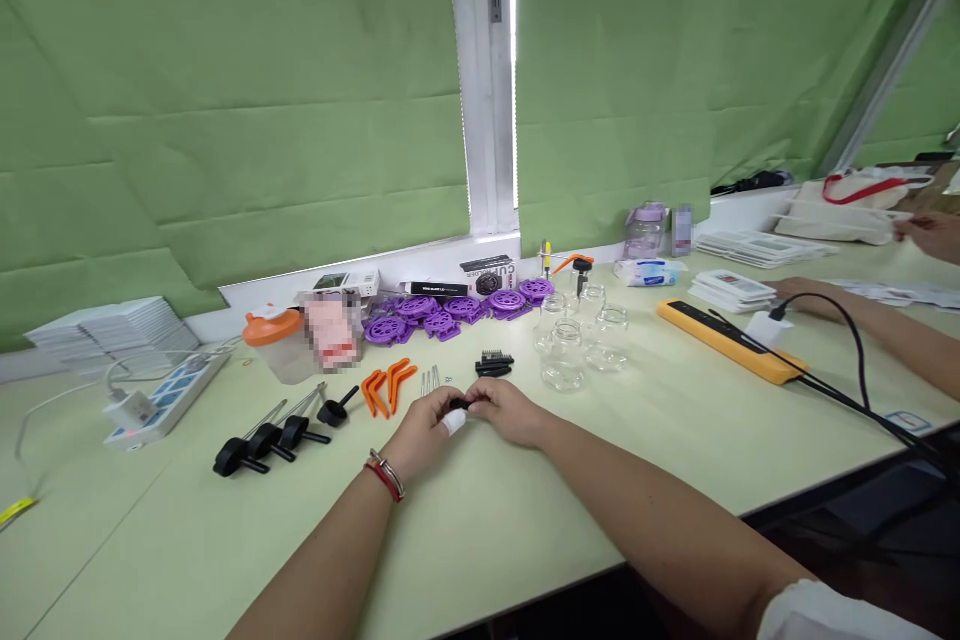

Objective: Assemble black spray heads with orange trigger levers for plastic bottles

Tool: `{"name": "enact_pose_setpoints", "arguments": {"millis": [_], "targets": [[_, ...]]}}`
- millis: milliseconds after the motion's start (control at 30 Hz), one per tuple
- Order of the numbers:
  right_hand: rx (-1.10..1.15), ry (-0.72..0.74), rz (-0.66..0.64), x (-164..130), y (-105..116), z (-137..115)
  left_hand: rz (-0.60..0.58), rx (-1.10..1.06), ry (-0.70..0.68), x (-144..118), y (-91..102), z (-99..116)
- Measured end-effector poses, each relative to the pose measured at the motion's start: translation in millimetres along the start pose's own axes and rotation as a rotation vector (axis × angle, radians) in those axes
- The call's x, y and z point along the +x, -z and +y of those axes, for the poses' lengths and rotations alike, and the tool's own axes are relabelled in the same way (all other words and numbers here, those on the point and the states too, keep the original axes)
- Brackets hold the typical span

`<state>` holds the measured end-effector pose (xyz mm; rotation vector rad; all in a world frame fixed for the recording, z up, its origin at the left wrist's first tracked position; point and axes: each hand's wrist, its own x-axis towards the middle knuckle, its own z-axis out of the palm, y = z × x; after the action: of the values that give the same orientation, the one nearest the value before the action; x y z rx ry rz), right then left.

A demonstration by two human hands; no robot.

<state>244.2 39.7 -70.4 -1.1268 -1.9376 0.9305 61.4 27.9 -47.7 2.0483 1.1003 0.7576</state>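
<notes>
Head view: I am watching both hands working together near the middle of the pale green table [525,520], the left hand [424,430] and the right hand [506,410] meeting fingertip to fingertip and both pinching a small black part [465,404] between them; the left hand is wearing a red bracelet at the wrist and a white wrap on one finger, and both grips are closing on that one piece, which is sitting just above the tabletop, near the centre. To do this step well, I judge that the part should be held low over the table and turned slowly with the fingertips, so that it is not dropping among the pieces beyond. Just behind the hands a black comb-like piece [495,364] is lying, with thin metal pins [431,380] to its left; I cannot count the pins. Further left two orange hooked pieces [386,385] are lying, then four black-headed pump parts [281,435] with long stems. At the far side purple wheels [450,310] are lying in a heap, about eight as far as I can tell, and five clear glass jars [574,340] are standing right of centre. A yellow power strip [731,340] is lying to the right, where another person's arm [885,330] is resting on the table.
</notes>
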Motion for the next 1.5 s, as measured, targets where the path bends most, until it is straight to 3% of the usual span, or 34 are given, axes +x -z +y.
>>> {"name": "enact_pose_setpoints", "arguments": {"millis": [133, 267, 333, 400, 567, 767, 1500], "targets": [[0.049, 0.034, -0.065, -1.9, -4.9, -2.7, 0.089, -0.127, 0.025, -3.6, -4.3, 0.9], [-0.165, 0.158, 0.285, 7.7, 4.6, 2.8, 0.127, -0.127, 0.096, -10.1, 4.5, 8.8], [-0.319, 0.109, 0.449, 18.9, 13.2, 11.2, 0.126, -0.099, 0.123, -12.0, 9.4, 10.4], [-0.465, 0.029, 0.481, 32.1, 22.2, 21.4, 0.113, -0.052, 0.124, -12.8, 12.8, 9.5], [-0.672, 0.028, 0.301, 55.5, 36.1, 40.2, 0.073, -0.011, 0.101, -14.0, 16.2, 7.6], [-0.729, -0.013, 0.002, 57.8, 30.8, 44.0, 0.059, 0.012, 0.090, -14.5, 19.4, 10.7], [-0.671, 0.054, -0.090, -3.3, -15.0, -12.8, 0.074, 0.098, 0.035, -15.1, 25.3, 1.3]]}}
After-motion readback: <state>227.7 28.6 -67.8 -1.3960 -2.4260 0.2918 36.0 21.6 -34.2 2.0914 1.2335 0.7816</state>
